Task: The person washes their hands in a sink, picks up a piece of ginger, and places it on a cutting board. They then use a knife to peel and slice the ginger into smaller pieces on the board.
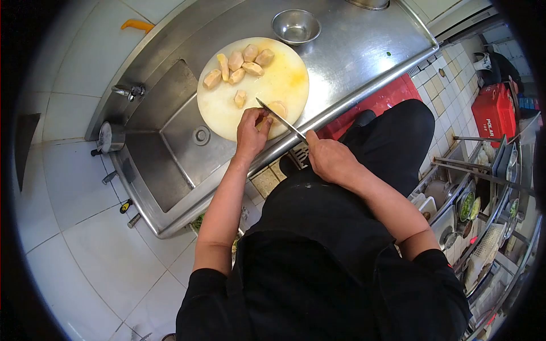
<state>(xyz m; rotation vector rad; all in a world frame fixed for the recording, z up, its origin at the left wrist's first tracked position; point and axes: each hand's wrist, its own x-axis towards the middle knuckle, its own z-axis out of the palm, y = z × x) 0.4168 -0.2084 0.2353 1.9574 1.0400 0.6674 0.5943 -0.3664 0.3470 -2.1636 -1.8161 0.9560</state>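
Note:
My right hand (334,159) grips the handle of a kitchen knife (287,124). Its blade points up and left over the near edge of a round white cutting board (213,116). Curled fingers of my left hand (253,134) hold a pale piece of peeled root (277,109), which looks like ginger, beside the blade. The fingers and blade partly hide it. One small chunk (240,99) lies alone near the board's middle. Farther back sits a group of several peeled chunks (235,60), one of them a long, thin slice.
The board spans the edge of a steel sink (153,162) and the metal counter (347,62). A small steel bowl (296,26) stands behind the board. A tap (128,91) is at the left. To the right are a red box (493,115) and a crowded rack (483,170).

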